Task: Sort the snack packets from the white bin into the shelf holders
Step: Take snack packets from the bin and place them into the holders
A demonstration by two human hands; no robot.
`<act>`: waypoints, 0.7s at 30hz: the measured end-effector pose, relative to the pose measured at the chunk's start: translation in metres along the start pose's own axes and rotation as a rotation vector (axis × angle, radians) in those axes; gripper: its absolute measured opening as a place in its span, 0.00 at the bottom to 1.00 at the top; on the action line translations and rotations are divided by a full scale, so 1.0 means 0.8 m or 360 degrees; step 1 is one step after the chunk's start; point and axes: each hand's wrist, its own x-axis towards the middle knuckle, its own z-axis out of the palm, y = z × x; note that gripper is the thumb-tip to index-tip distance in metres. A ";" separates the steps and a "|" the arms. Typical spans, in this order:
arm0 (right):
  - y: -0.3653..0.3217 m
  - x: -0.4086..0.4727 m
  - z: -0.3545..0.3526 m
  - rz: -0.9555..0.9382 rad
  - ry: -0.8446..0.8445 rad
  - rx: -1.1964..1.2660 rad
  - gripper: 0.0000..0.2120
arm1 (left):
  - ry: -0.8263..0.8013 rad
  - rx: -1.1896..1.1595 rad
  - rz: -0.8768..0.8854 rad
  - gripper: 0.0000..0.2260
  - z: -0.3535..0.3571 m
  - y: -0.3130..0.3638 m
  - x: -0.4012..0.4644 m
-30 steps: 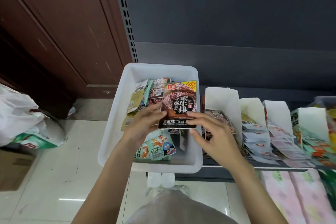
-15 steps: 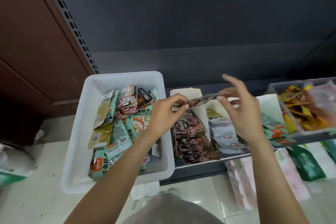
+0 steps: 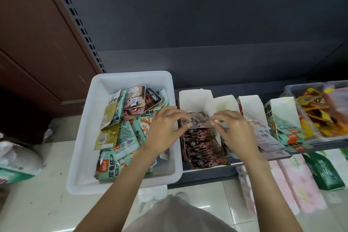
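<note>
A white bin [image 3: 82,149] holds several snack packets, green, gold and brown. Just right of it stands the leftmost white shelf holder [image 3: 195,100] with a stack of dark brown steak packets [image 3: 203,147]. My left hand [image 3: 165,130] and my right hand [image 3: 235,128] each pinch one end of a dark steak packet [image 3: 199,119], held flat over the back of that stack. The packet is blurred.
To the right stand more white holders [image 3: 250,103] with pale and green packets, then a clear bin [image 3: 293,90] of yellow-orange packets. Pink and green packs [image 3: 301,184] lie on the shelf below. A white bag [image 3: 17,160] sits on the floor at left.
The steak packet went from above the white bin to over the leftmost holder and now lies lower, both hands pinching its ends. The view has shifted right.
</note>
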 end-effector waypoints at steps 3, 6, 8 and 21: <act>-0.019 0.004 -0.003 0.0066 0.0040 0.0236 0.06 | 0.0107 -0.0067 -0.0112 0.11 -0.021 -0.008 -0.026; -0.059 0.026 -0.001 0.0083 0.0084 0.0520 0.07 | 0.0397 0.0059 -0.0309 0.08 -0.046 -0.032 -0.054; -0.084 0.047 0.021 0.0006 -0.0036 0.0602 0.07 | 0.0493 0.0279 -0.0453 0.10 -0.061 -0.056 -0.072; -0.173 0.175 0.213 0.0378 -0.0655 0.0200 0.16 | -0.0009 0.0415 -0.0999 0.25 -0.086 -0.138 -0.073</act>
